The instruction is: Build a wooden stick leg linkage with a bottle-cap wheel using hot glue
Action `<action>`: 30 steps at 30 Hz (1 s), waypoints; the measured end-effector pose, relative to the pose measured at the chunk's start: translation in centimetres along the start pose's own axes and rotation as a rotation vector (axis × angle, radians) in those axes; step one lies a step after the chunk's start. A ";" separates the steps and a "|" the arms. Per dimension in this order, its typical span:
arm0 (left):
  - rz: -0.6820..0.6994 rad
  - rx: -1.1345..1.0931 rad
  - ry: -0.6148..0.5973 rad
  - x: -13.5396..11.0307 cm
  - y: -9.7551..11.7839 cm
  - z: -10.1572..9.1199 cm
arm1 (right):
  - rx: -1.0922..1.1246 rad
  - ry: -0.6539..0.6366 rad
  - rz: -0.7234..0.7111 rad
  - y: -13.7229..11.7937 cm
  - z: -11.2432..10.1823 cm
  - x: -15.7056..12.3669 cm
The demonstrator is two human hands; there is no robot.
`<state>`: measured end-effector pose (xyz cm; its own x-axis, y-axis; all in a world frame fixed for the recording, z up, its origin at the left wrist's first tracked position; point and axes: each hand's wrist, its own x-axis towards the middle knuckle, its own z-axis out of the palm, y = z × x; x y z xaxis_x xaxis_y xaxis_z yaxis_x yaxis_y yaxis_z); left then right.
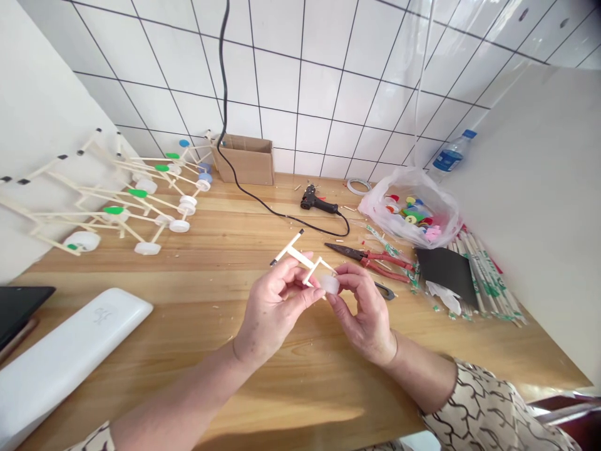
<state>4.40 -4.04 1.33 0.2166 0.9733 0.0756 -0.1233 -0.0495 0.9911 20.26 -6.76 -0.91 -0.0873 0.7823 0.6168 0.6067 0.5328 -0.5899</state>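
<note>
Above the middle of the wooden table, my left hand (277, 300) is closed on a small pale stick frame (300, 255) with a crossbar whose two ends are black. A translucent white bottle cap (329, 284) sits at the near end of the frame, between my two hands. My right hand (364, 307) pinches this cap with thumb and fingers. The left thumb tip reaches close to the cap's edge. Whether the cap is joined to the sticks cannot be made out, since fingers hide part of the contact.
Several stick-and-cap models (141, 194) stand at the left. Behind lie a glue gun (322, 202) with its black cord and a cardboard box (247, 160). To the right are red-handled pliers (375, 258), a plastic bag of colourful caps (408, 207) and wrapped chopsticks (493, 275). A white power bank (79, 363) lies front left.
</note>
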 end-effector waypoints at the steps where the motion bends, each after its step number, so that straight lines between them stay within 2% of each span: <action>1: -0.004 -0.003 -0.011 0.1 0.0 -0.1 | 0.004 -0.005 -0.002 0.0 0.0 0.0; 11: -0.006 -0.027 -0.168 1.0 -0.6 -1.3 | 0.063 -0.058 0.000 0.0 -0.3 0.0; 24: -0.098 0.023 -0.349 1.7 0.0 -2.6 | 0.052 -0.074 -0.032 -0.2 -0.5 0.0; 30: -0.251 -0.135 -0.501 2.3 0.6 -3.3 | 0.088 -0.121 -0.057 -0.1 -0.7 -0.1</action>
<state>1.60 -1.07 1.69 0.6833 0.7252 -0.0847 -0.1246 0.2301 0.9652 20.76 -7.10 -0.50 -0.2173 0.7806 0.5861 0.5270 0.5992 -0.6027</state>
